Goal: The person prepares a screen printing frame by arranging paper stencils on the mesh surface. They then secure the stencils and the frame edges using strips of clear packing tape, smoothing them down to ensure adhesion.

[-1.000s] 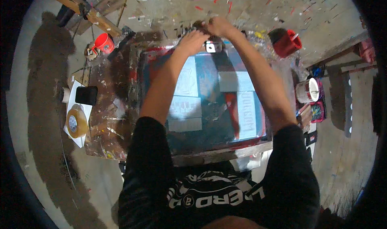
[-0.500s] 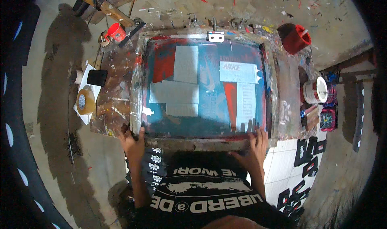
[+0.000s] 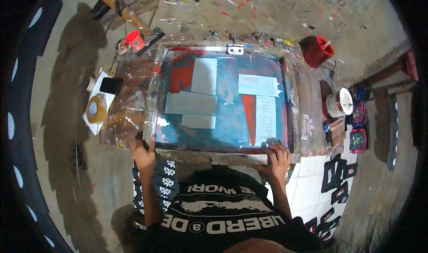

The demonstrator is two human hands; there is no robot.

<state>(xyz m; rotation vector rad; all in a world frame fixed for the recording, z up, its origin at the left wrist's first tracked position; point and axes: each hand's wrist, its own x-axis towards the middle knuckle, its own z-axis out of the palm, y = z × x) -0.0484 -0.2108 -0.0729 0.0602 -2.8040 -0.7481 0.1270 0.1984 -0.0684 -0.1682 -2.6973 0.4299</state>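
A wooden screen-printing frame with teal mesh lies before me on a paint-stained table. Strips of pale tape or paper cover parts of the mesh, and red patches show between them. My left hand grips the frame's near left corner, its thumb along the inner side. Near the right corner, my right hand is curled over the front bar, fingertips reaching onto the mesh edge. A metal clamp or hinge sits at the middle of the far bar. Whatever lies under the mesh is hidden.
A phone and a tape roll are at the table's left. A red cup stands far left, a red can far right. A white tub stands right. Printed black pieces lie at lower right.
The view has shifted a little, so the table and frame appear slightly smaller and lower at the far side. Both hands keep their places on the frame's front edge.
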